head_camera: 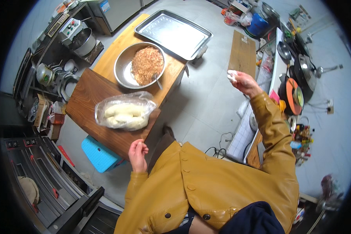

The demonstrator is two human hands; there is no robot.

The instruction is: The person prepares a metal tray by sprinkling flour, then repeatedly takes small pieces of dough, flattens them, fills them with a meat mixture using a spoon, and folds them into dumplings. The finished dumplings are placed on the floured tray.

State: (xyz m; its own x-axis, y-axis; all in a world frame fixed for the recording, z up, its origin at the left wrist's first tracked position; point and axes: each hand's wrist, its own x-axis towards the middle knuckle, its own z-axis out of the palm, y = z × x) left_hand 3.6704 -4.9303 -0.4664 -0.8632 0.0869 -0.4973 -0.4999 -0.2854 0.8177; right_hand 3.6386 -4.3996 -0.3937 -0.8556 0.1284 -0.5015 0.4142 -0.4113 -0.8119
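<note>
My right hand is raised over the floor at the right, its fingers closed on a small crumpled white thing, perhaps tissue or plastic. Near the front corner of the dark wooden board is my left hand, fingers curled together; nothing can be made out in it. On that board lies a clear plastic bag with several pale dough rolls inside. Behind it stands a steel bowl of reddish-brown crumbly filling, a spoon resting in it. An unfilled metal baking tray lies at the table's far end.
A blue plastic stool stands under the board's near edge. Black oven equipment is at the lower left, a mixer at the upper left. Along the right wall run a counter, pans and bottles. Cardboard lies on the floor.
</note>
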